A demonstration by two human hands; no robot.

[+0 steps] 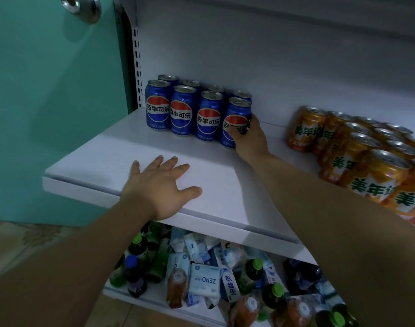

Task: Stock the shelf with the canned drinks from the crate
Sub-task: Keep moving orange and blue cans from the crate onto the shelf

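Several blue cola cans (pixel 181 109) stand in two rows at the back left of the white shelf (pixel 102 152). My right hand (pixel 250 138) grips the rightmost front blue can (pixel 237 114), which stands upright on the shelf beside the others. My left hand (pixel 160 187) lies flat on the shelf's front edge, fingers spread, holding nothing. Several orange soda cans (pixel 357 156) fill the right side of the shelf. No crate is in view.
A bare gap of shelf separates the blue cans from the orange ones. The lower shelf (pixel 121 292) holds a jumble of bottles and tissue packs (pixel 204 280). A teal door (pixel 53 90) with a metal knob stands to the left.
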